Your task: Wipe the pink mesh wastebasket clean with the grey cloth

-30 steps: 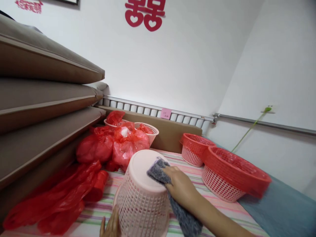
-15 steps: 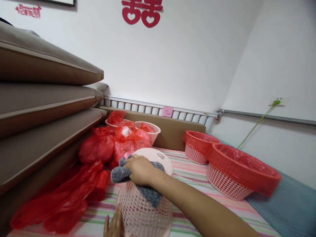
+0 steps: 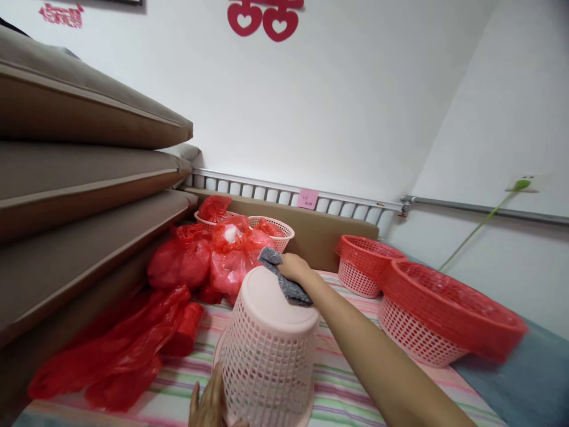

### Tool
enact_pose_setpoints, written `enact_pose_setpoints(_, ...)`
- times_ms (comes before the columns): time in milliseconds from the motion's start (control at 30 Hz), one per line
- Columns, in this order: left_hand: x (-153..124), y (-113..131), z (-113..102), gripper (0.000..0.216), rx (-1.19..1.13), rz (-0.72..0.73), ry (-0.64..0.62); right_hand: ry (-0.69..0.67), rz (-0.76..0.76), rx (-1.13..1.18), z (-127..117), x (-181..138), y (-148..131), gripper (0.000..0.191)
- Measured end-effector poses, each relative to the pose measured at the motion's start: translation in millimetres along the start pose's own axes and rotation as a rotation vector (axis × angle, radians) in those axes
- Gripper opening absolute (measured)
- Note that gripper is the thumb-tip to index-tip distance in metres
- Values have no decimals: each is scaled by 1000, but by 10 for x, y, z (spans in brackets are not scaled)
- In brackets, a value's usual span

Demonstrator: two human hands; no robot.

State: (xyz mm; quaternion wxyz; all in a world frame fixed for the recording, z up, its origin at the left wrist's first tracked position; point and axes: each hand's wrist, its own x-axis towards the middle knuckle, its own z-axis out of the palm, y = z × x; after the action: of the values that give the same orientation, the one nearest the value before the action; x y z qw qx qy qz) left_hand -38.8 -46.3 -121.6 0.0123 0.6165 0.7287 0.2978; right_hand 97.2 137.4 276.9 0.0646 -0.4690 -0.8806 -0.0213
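A pale pink plastic basket [image 3: 267,356] stands upside down on the striped bed sheet [image 3: 342,385]. My right hand [image 3: 296,268] reaches over the far edge of its flat bottom, closed on a grey cloth [image 3: 284,281] that lies across the top. My left hand [image 3: 208,406] rests against the basket's lower left side at the frame's bottom edge, fingers extended along the mesh.
Red plastic bags [image 3: 200,264] pile up at the left, some in white baskets [image 3: 278,228]. Two red-rimmed baskets [image 3: 444,314] [image 3: 362,261] sit at the right. Stacked brown cushions [image 3: 66,196] fill the left side. A radiator rail [image 3: 288,193] runs along the wall.
My right hand has swept the grey cloth from the basket's near left side to the far edge of its top. The left hand has stayed at the basket's base.
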Motion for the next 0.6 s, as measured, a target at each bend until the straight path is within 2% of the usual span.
enact_pose_setpoints(167, 2, 56, -44, 93, -10, -16, -3, 60, -61, 89, -68, -552, 315, 34)
enact_pose_setpoints(300, -15, 58, -28, 93, -1, 6, 31, 162, -188, 216, 7, -1134, 346, 40)
enact_pose_setpoints(367, -28, 50, -10, 96, 21, 46, 75, 177, -235, 213, 79, -1391, 229, 52)
enact_pose_setpoints(467, -41, 45, 2, 103, 53, 106, 152, 171, -362, 185, 180, -1624, -93, 65)
enact_pose_setpoints(533, -36, 53, -14, 100, 57, 97, 151, 153, -465, 155, 223, -1641, -338, 67)
enact_pose_setpoints(600, -17, 72, -45, 93, 52, 45, 91, 136, -547, 103, 243, -1558, -550, 62)
